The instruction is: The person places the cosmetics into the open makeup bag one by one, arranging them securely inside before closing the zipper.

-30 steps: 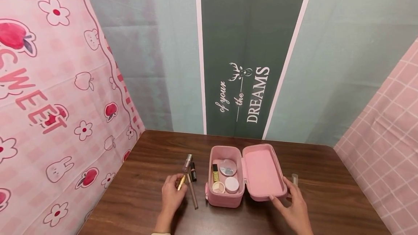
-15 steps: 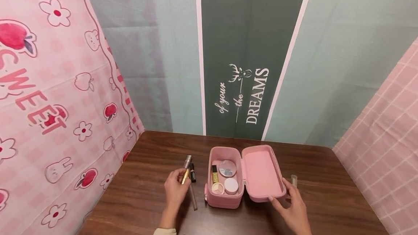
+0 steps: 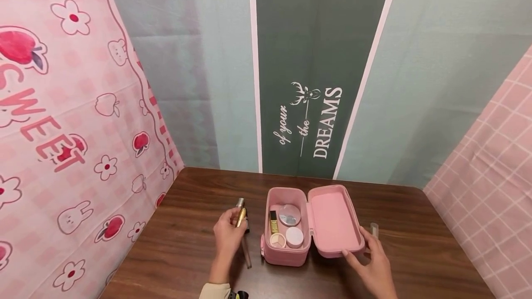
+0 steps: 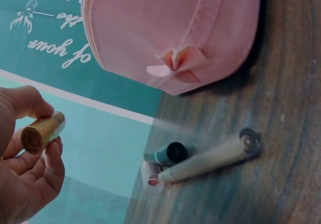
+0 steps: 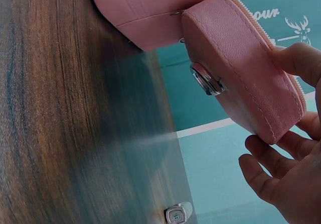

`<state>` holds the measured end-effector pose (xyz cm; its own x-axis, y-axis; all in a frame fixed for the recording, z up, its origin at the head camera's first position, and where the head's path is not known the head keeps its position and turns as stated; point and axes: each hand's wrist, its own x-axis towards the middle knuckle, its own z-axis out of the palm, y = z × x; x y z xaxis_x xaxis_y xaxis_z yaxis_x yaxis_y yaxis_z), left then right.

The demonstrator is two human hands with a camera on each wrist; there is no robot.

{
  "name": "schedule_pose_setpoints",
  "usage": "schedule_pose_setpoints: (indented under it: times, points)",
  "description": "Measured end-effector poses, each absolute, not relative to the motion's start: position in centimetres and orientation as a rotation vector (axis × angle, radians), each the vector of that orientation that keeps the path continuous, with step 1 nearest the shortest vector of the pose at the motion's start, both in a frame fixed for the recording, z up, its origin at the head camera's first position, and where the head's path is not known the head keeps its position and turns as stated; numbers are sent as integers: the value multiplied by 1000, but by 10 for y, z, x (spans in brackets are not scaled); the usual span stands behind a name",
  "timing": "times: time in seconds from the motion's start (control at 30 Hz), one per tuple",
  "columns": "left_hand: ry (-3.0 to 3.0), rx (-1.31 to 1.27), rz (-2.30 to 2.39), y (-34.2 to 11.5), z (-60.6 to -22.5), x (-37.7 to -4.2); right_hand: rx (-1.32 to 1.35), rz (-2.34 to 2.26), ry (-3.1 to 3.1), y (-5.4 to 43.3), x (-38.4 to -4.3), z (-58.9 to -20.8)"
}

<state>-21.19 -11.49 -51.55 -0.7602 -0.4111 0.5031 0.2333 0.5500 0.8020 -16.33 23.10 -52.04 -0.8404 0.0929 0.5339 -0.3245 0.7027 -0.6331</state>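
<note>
My left hand (image 3: pixel 226 239) pinches a gold cosmetic tube (image 3: pixel 241 217) between thumb and fingers, above the table left of the case. In the left wrist view the gold tube (image 4: pixel 40 133) shows a clear end. Below that hand lie a slim brown pen-like stick (image 3: pixel 247 256), a dark lipstick-like tube (image 3: pixel 247 225) partly hidden by the hand, and a clear tube with a silvery cap (image 3: pixel 240 202). My right hand (image 3: pixel 374 264) grips the edge of the lid (image 3: pixel 335 220) of a pink makeup case (image 3: pixel 287 257), which stands open.
Inside the case sit a gold tube with a black cap (image 3: pixel 273 222), a round compact (image 3: pixel 289 215), a white round jar (image 3: pixel 294 237) and a small sectioned palette (image 3: pixel 277 240). Right of the lid stands a small clear-topped item (image 3: pixel 374 229) on the wooden table (image 3: pixel 415 243).
My left hand has moved a little away from me and to the right, lifting the gold tube over the other loose cosmetics. The right hand keeps its grip on the lid.
</note>
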Motion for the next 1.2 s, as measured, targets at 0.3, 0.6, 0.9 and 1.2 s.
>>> schedule_pose_setpoints:
  times: [0.3, 0.6, 0.9, 1.2]
  points:
    - [-2141, 162, -1290, -106, -500, -216, 148, 995, -2403, 234, -164, -524]
    - [-2153, 151, -1334, -98, -488, -225, 135, 969, -2433, 234, -164, -522]
    - [-2181, 178, -1378, -87, -480, -231, 136, 964, -2452, 233, -164, -520]
    - [-2235, 235, -1403, -75, -475, -241, 177, 962, -2410, 232, -163, -519]
